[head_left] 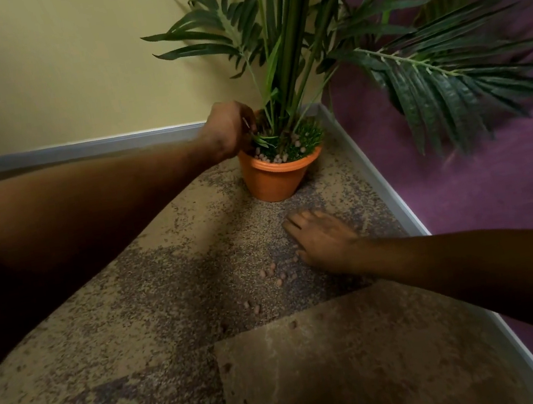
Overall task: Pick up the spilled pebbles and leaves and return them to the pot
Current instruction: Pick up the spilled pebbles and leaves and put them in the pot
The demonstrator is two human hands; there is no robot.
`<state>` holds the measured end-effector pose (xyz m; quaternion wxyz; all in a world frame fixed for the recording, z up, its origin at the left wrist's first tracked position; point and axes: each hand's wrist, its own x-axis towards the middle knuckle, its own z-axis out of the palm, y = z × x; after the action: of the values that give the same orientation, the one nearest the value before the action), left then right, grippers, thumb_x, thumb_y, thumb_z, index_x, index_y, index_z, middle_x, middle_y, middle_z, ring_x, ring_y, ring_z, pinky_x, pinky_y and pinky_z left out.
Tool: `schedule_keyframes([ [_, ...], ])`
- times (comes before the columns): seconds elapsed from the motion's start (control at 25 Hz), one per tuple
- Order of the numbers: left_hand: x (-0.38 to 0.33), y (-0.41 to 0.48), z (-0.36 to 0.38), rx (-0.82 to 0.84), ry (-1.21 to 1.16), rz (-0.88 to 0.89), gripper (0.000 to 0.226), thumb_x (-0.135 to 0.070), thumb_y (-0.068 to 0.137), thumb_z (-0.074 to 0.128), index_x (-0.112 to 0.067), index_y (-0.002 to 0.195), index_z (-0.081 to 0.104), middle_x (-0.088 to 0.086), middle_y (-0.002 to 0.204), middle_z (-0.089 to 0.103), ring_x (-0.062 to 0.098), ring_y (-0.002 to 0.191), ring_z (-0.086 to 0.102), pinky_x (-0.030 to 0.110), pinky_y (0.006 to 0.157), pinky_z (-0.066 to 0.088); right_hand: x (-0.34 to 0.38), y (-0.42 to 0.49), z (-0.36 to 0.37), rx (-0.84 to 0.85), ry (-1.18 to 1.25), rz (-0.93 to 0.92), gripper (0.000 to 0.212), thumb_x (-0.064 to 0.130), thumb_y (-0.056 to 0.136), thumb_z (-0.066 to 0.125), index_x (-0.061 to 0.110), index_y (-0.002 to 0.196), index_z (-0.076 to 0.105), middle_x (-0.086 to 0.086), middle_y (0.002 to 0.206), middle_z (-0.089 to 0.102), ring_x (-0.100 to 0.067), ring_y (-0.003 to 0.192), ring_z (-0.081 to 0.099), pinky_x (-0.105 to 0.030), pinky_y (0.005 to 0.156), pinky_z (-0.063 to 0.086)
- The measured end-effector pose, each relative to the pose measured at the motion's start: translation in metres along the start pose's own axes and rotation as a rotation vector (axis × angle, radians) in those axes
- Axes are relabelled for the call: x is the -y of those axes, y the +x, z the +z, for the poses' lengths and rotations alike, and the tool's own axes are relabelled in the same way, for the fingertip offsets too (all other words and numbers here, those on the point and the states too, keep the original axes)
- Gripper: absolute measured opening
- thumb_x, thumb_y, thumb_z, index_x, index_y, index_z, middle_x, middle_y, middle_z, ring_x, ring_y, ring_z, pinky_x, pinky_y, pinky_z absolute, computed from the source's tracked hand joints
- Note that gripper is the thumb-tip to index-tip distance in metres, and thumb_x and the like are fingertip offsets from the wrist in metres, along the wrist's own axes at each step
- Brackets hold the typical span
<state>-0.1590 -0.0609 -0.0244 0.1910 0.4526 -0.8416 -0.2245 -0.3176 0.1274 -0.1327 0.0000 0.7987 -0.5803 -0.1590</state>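
Note:
An orange pot [274, 180] stands on the carpet in the room's corner, holding a tall green plant [292, 59], grass tufts and pinkish pebbles. My left hand [227, 131] is at the pot's left rim, fingers closed on a small green leaf sprig [260, 137] over the soil. My right hand [321, 240] lies flat, palm down, fingers spread on the carpet in front of the pot. Several spilled pebbles [272, 273] lie scattered just left of and below that hand; what is under the palm is hidden.
A grey skirting board [392, 197] runs along the purple wall on the right and the yellow wall behind. Long palm fronds [446, 71] hang out to the right of the pot. More stray pebbles [252, 306] dot the mottled brown carpet toward me.

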Motion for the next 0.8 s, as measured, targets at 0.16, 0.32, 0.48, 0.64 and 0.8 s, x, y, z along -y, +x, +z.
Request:
schedule_keyframes([
  [0.16,-0.001,0.008,-0.001,-0.010,0.012,0.020,0.019,0.002,0.088,0.072,0.000,0.105,0.079,0.020,0.104,0.077,0.032,0.094,0.074,0.027,0.075,0.051,0.002,-0.002,0.000,0.018,0.003,-0.008,0.063,0.037,0.097,0.054,0.012,0.152,0.034,-0.013,0.156,0.036,-0.030,0.140,0.038,-0.041,0.117,0.031],
  [0.32,0.001,0.008,-0.001,-0.059,0.033,0.041,0.023,-0.003,0.088,0.074,-0.006,0.109,0.080,0.016,0.111,0.076,0.029,0.099,0.073,0.030,0.084,0.055,-0.008,-0.007,-0.004,0.011,-0.026,-0.004,0.061,0.036,0.097,0.056,0.013,0.150,0.037,-0.013,0.151,0.041,-0.030,0.136,0.042,-0.041,0.114,0.035],
  [0.48,0.011,-0.016,0.006,-0.065,0.122,0.074,0.029,-0.015,0.092,0.068,-0.011,0.120,0.075,0.017,0.122,0.070,0.033,0.108,0.067,0.035,0.090,0.051,-0.016,-0.015,0.001,0.053,-0.056,-0.003,0.060,0.038,0.099,0.052,0.013,0.151,0.035,-0.013,0.151,0.040,-0.030,0.137,0.041,-0.042,0.115,0.034],
  [0.64,0.046,-0.083,0.026,0.024,0.160,0.053,0.038,-0.019,0.094,0.061,-0.012,0.132,0.066,0.016,0.136,0.061,0.034,0.123,0.059,0.039,0.102,0.047,0.002,-0.026,0.006,0.110,0.015,-0.031,0.063,0.040,0.099,0.056,0.014,0.152,0.035,-0.011,0.153,0.039,-0.028,0.137,0.042,-0.041,0.114,0.036],
  [0.8,0.070,-0.139,0.046,0.021,0.130,-0.005,0.043,-0.021,0.096,0.058,-0.012,0.138,0.059,0.012,0.144,0.057,0.034,0.130,0.056,0.042,0.108,0.046,-0.017,-0.037,-0.014,0.033,0.117,0.000,0.059,0.040,0.099,0.058,0.015,0.149,0.040,-0.008,0.143,0.045,-0.027,0.126,0.051,-0.040,0.100,0.047],
])
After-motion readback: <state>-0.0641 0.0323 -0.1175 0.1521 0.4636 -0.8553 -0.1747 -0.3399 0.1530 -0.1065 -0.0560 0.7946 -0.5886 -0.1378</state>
